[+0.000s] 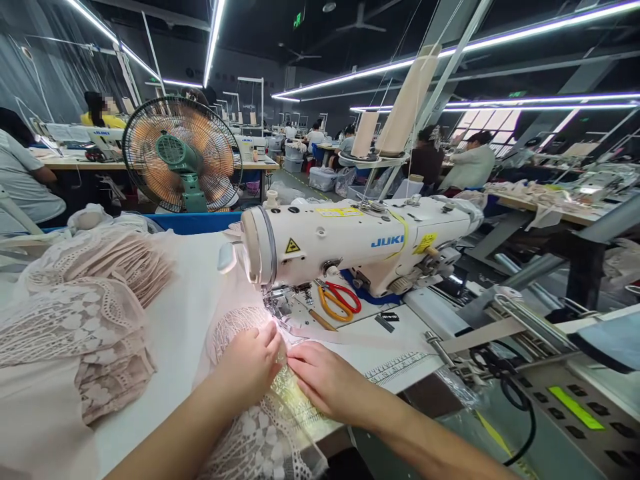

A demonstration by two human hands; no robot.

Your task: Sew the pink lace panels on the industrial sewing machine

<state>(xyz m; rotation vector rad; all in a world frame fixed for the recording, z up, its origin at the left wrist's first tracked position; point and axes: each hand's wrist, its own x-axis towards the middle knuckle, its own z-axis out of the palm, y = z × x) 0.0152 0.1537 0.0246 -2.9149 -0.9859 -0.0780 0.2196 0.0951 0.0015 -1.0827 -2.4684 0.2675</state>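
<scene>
Presently, our lace stack (115,320) lies leftmost, likely for reach | left hand (253,360) pinches lace panel (267,430) by presser foot (279,303), seemingly steadying it | right hand (325,380) rests fingers-together on it; we can't tell if pinching

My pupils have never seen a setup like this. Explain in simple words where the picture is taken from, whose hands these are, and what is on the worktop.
The single picture comes from a camera on a person's head, looking forward and down. The left hand and right hand are that person's own, both bare. Their fingers touch pale lace fabric by the front end of a white sewing machine; whether they pinch or only press it is hard to tell. On the white worktop there are also scissor-like handles in red and orange and, at the left, a heap of lace pieces. Behind stands a fan.
</scene>
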